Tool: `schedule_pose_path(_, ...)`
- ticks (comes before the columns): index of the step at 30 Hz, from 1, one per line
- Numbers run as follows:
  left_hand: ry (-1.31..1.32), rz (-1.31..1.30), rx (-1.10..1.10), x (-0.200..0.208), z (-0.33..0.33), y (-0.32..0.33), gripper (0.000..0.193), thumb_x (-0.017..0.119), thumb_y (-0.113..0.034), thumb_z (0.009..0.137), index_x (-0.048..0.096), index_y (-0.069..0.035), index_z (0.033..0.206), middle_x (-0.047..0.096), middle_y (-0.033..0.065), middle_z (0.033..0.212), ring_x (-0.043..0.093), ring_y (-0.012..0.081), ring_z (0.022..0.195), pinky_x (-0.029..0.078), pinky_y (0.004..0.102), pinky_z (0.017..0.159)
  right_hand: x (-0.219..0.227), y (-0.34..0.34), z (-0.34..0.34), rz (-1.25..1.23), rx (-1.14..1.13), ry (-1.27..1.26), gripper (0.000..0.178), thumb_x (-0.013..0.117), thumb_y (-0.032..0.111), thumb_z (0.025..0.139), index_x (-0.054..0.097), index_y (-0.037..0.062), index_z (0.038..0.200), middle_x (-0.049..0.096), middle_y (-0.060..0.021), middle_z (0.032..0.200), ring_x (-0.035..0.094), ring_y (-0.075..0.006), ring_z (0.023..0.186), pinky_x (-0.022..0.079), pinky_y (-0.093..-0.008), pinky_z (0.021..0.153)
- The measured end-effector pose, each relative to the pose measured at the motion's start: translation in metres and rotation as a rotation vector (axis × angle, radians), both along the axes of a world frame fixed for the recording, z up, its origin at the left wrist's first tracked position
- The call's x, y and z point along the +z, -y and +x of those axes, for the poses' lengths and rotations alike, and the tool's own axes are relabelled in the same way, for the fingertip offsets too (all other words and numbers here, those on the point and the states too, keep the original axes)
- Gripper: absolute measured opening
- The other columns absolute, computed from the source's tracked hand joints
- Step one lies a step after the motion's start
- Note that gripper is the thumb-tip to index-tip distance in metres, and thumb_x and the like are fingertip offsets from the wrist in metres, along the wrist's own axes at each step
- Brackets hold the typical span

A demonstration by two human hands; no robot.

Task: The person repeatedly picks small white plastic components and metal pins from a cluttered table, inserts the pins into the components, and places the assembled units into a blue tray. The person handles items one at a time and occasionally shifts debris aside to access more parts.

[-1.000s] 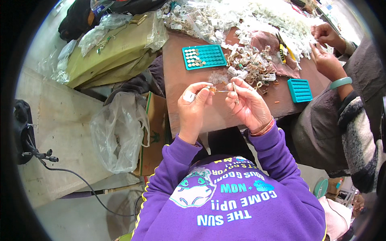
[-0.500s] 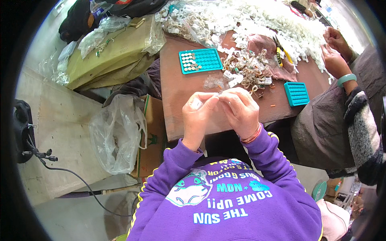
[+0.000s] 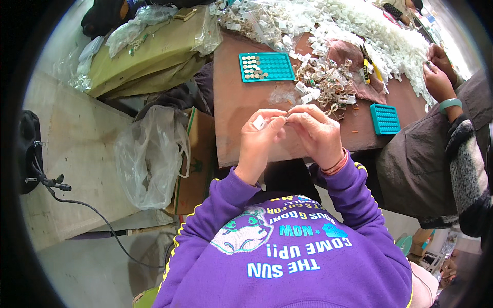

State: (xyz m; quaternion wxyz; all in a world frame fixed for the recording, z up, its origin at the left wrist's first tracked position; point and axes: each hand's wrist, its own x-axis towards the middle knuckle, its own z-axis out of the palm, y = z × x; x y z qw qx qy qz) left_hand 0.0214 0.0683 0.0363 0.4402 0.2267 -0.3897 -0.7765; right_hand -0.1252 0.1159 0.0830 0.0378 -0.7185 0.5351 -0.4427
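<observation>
At the brown table (image 3: 228,123), beside a heap of small parts (image 3: 326,82), the left hand (image 3: 257,141) and right hand (image 3: 322,134), apart a second ago, now meet: close two-handed work. The left pinches a small white-tabbed piece (image 3: 259,122) there; the right's grip I cannot tell.

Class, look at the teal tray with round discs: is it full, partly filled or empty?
Partly filled: the discs sit toward the left of the tray, while uncovered teal wells show toward its right.
</observation>
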Motion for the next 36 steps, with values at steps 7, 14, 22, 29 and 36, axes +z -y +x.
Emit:
schedule_pose_path(7, -0.319, 0.382, -0.108, -0.002, 0.003, 0.006, 0.036, 0.059, -0.018, 0.095, 0.046, -0.001, 0.125, 0.056, 0.0105, 0.114, 0.056, 0.0136, 0.097, 0.048, 0.0259, 0.087, -0.01, 0.003, -0.006, 0.255, -0.061, 0.331, 0.015, 0.067, 0.0, 0.08, 0.068, 0.002, 0.095, 0.067, -0.0056, 0.089, 0.066, -0.0135, 0.076, 0.053, -0.0245, 0.064)
schedule_pose_path(14, -0.227, 0.249, -0.141, -0.007, 0.003, 0.01, 0.035, 0.053, -0.01, 0.096, 0.045, 0.004, 0.127, 0.052, 0.0109, 0.12, 0.053, 0.016, 0.111, 0.047, 0.0316, 0.095, -0.014, 0.008, -0.013, 0.742, 0.2, 1.21, 0.017, 0.066, 0.009, 0.089, 0.065, -0.0019, 0.101, 0.067, -0.0037, 0.085, 0.06, -0.0078, 0.068, 0.048, -0.0202, 0.064)
schedule_pose_path(22, 0.116, -0.057, -0.082, -0.007, 0.014, 0.013, 0.036, 0.065, -0.015, 0.091, 0.055, 0.001, 0.122, 0.063, 0.0059, 0.111, 0.059, 0.011, 0.098, 0.046, 0.0271, 0.089, -0.022, 0.008, -0.013, 0.847, 0.246, 1.36, 0.011, 0.065, 0.011, 0.09, 0.064, 0.0013, 0.096, 0.065, -0.0038, 0.08, 0.059, -0.008, 0.063, 0.047, -0.0201, 0.058)
schedule_pose_path(29, 0.111, -0.08, 0.078, -0.008, 0.011, 0.008, 0.028, 0.072, -0.006, 0.083, 0.059, -0.006, 0.107, 0.064, 0.0012, 0.096, 0.058, 0.0083, 0.087, 0.046, 0.0237, 0.083, -0.021, 0.004, -0.006, 0.78, 0.211, 1.166, 0.015, 0.069, 0.014, 0.088, 0.066, 0.002, 0.096, 0.064, -0.0002, 0.079, 0.058, -0.0046, 0.064, 0.045, -0.0176, 0.055)
schedule_pose_path(36, 0.125, -0.087, -0.097, -0.001, 0.019, 0.012, 0.02, 0.071, -0.004, 0.082, 0.057, -0.008, 0.096, 0.062, -0.0012, 0.09, 0.057, 0.0068, 0.083, 0.045, 0.0221, 0.078, -0.002, 0.005, -0.015, 0.844, 0.278, 0.946, 0.018, 0.072, 0.014, 0.085, 0.065, -0.0008, 0.092, 0.064, -0.0005, 0.076, 0.058, -0.0042, 0.064, 0.047, -0.0186, 0.058)
